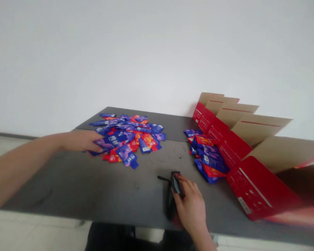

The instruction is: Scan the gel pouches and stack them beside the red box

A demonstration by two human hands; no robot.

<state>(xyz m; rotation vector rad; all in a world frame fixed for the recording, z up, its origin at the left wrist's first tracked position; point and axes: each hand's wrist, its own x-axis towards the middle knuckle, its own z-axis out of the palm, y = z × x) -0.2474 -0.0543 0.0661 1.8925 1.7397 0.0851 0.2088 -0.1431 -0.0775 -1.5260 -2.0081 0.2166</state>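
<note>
At the left edge of a loose pile of blue-purple and red-orange packets (pixel 143 129), my left hand (pixel 81 141) is closed around the end of a purple packet (pixel 113 140). Its fingertips are partly hidden beneath that packet. My right hand (pixel 191 205), near the front of the table, is closed on a small black device (pixel 176 184) with a strap loop. What kind of device it is cannot be made out. Right of it lies a second group of similar packets (pixel 211 158), beside the red boxes.
Several red cardboard boxes (pixel 261 190) with raised brown flaps (pixel 264 125) stand in a row along the right side of the dark grey table (pixel 94 188). A white wall (pixel 157 62) rises behind the table. The person's dark-clothed legs (pixel 107 237) are below the front edge.
</note>
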